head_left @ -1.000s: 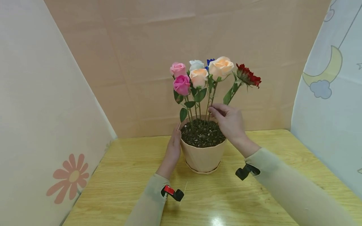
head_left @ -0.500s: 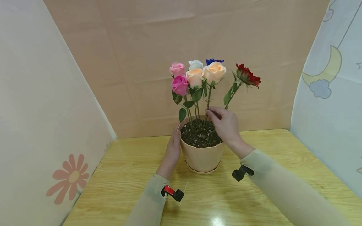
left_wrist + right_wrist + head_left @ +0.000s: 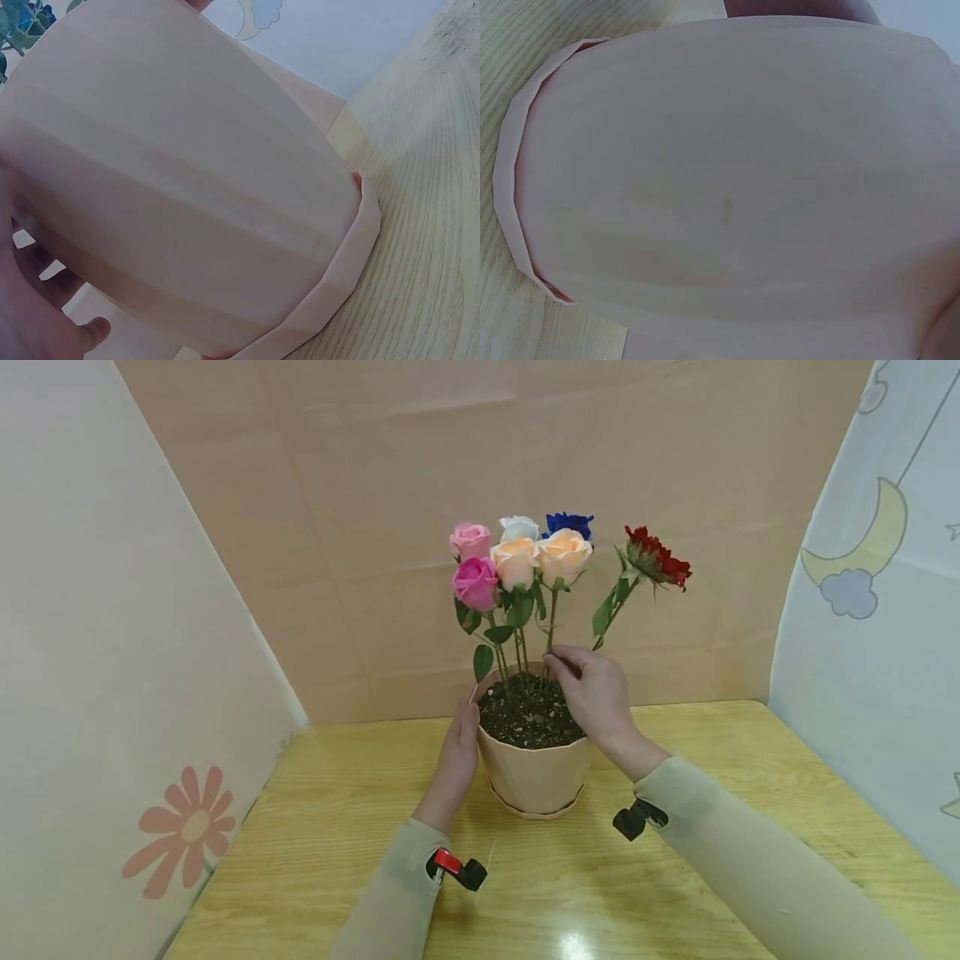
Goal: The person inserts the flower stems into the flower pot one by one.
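Observation:
A cream plant pot (image 3: 534, 772) with dark soil (image 3: 531, 718) stands on its saucer (image 3: 542, 815). My right hand (image 3: 597, 697) pinches the stem of a peach rose (image 3: 564, 557) low down, just above the soil. My left hand (image 3: 456, 752) lies along the pot's left side; the left wrist view shows its fingers (image 3: 52, 281) against the wall. Around the held rose are a second peach rose (image 3: 514, 562), a magenta rose (image 3: 475, 583), a pale pink rose (image 3: 469, 541), a white rose (image 3: 518, 528) and a blue flower (image 3: 570, 523).
A red flower (image 3: 657, 558) leans out to the right, its lower stem hidden behind my right hand. The wooden table (image 3: 352, 827) ends at a peach backdrop (image 3: 390, 602). Printed cloth walls (image 3: 862, 685) stand at both sides.
My right hand has moved left and slightly down with the peach rose, bringing its bloom beside the other peach one. More of the blue flower shows behind. My left hand stays put.

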Available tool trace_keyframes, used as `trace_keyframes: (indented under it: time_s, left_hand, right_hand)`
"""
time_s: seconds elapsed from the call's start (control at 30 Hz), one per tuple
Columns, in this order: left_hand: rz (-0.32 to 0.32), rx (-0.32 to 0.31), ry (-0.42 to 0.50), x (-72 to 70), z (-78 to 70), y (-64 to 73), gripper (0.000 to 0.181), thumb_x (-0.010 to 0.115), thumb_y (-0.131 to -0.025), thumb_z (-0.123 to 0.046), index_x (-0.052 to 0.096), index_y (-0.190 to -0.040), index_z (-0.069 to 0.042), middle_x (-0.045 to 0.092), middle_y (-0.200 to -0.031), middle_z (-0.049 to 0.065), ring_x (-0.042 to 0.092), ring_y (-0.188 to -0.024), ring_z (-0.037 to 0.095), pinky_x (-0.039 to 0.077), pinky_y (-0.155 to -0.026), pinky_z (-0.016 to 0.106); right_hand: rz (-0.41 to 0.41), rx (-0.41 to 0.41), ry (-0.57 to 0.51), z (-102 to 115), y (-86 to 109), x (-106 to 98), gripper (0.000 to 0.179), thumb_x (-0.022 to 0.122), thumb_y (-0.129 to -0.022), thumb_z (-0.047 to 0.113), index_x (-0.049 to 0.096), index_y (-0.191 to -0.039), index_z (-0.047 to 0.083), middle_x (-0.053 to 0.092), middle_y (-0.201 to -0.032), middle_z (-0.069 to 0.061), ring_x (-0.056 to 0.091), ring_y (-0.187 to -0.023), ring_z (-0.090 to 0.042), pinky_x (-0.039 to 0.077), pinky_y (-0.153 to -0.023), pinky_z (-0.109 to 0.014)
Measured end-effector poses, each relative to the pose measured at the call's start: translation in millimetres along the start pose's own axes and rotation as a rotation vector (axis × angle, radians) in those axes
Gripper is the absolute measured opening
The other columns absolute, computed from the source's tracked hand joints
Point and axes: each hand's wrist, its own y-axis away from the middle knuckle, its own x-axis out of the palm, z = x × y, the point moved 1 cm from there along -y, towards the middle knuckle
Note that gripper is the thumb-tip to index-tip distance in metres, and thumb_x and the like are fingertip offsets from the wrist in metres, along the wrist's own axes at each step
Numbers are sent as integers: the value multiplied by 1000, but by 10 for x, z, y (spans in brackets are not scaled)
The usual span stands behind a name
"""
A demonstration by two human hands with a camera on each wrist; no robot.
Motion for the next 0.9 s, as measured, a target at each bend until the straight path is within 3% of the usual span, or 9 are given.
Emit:
trace_keyframes:
  time_s: [0.2,0.37,0.63,0.9]
  left_hand:
    - [-5,-13,-12,-2,-13,2,52,22,-110,-53,19,-160,-42,19,-166,-6,19,-151,21,18,-120,53]
    - [18,-32,-10,-12,-56,-7,51,20,-111,-46,16,-162,-36,16,-167,-5,15,-151,21,17,-120,53]
    - [50,-53,-6,-60,-374,99,53,21,-113,-38,15,-164,-24,16,-167,2,14,-152,26,17,-119,56]
    - [-1,-7,-8,-1,-57,-6,52,22,-109,-53,19,-160,-42,19,-165,-9,17,-151,21,17,-119,57]
  right_hand:
    - [11,-22,31,-5,8,-3,21,63,-102,26,78,-109,13,73,-84,1,64,-70,-14,49,-62,-36]
    - [13,-52,60,1,15,1,20,64,-102,24,78,-110,12,74,-86,-2,68,-74,-16,52,-65,-38]
    - [22,-71,93,22,37,5,18,64,-102,22,78,-105,12,74,-85,-5,67,-71,-16,51,-62,-38]
    - [18,-83,142,18,32,4,19,63,-102,23,78,-103,12,73,-81,-2,66,-68,-16,52,-62,-39]
